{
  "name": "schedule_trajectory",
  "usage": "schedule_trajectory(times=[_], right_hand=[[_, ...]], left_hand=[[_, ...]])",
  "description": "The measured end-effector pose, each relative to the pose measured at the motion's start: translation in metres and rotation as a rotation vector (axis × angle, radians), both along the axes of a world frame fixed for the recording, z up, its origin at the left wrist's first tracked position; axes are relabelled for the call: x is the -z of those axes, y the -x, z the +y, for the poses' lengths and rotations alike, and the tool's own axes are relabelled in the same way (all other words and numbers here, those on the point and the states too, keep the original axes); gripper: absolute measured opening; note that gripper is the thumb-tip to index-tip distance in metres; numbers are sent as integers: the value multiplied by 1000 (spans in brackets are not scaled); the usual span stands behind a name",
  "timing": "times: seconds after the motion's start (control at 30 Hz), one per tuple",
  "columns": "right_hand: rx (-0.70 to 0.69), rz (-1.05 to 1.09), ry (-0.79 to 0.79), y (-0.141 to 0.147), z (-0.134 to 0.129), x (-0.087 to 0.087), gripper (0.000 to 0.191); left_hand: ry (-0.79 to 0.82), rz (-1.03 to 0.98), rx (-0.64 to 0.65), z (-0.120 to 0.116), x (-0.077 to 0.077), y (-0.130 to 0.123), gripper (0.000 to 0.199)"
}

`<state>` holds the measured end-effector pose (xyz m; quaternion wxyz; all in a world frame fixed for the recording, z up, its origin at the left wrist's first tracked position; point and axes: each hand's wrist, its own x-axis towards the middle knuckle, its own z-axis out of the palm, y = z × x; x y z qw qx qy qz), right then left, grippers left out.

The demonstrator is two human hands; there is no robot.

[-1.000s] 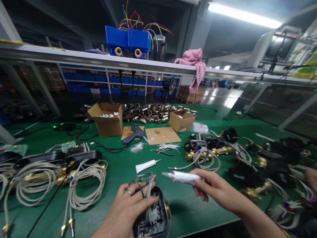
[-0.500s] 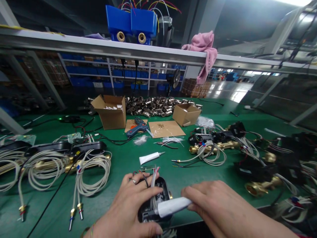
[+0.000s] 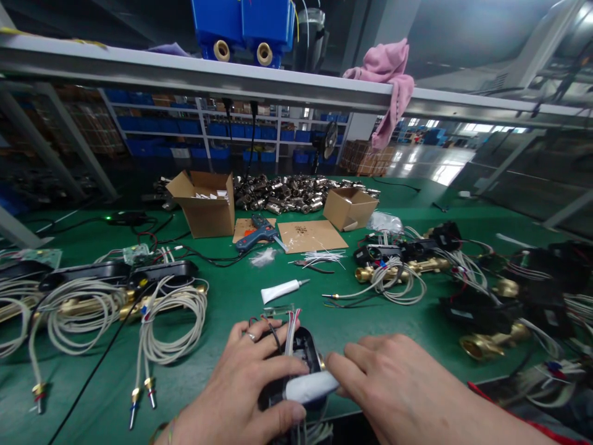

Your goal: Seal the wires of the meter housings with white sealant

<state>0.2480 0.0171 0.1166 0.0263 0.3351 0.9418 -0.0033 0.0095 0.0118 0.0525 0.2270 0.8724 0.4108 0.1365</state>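
At the near edge of the worktop (image 3: 222, 309), the left hand (image 3: 236, 386) grips the black housing (image 3: 301, 352), fingers spread over its open top and pinning the thin wires (image 3: 290, 324) that rise from it. The right hand (image 3: 398, 386) is closed around a white tube (image 3: 311, 386), pinched between thumb and fingers, with the nozzle end lying across the housing's near rim.

Change over the last second: the tube was held clear of the housing, nozzle in the air, then lowered into it; it now sits lower and closer to the left thumb. The nozzle tip is hidden, so contact with the interior cannot be confirmed. Judged from this, paste or sealant is being applied inside the housing.

A second tube (image 3: 282, 290) lies unused toward the worktop's centre. Coiled cables (image 3: 171, 321) with brass fittings lie toward the left edge. A glue gun (image 3: 257, 235) and two cartons (image 3: 206, 204) stand toward the far edge.
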Motion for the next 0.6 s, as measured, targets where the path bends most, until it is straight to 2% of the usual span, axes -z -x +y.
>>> schedule_trajectory(times=[0.13, 0.23, 0.33, 0.5, 0.6], right_hand=[[95, 167, 142, -8, -2, -15, 37], [171, 355, 270, -21, -3, -15, 21], [157, 462, 198, -27, -4, -2, 12], [17, 527, -31, -24, -3, 22, 23], [30, 557, 32, -24, -3, 23, 21]], left_hand=[[-40, -3, 21, -1, -2, 1, 31], [-45, -14, 3, -1, -2, 1, 29], [-9, 17, 5, 0, -1, 2, 31], [-24, 50, 13, 1, 1, 3, 29], [-52, 43, 16, 0, 1, 4, 27]])
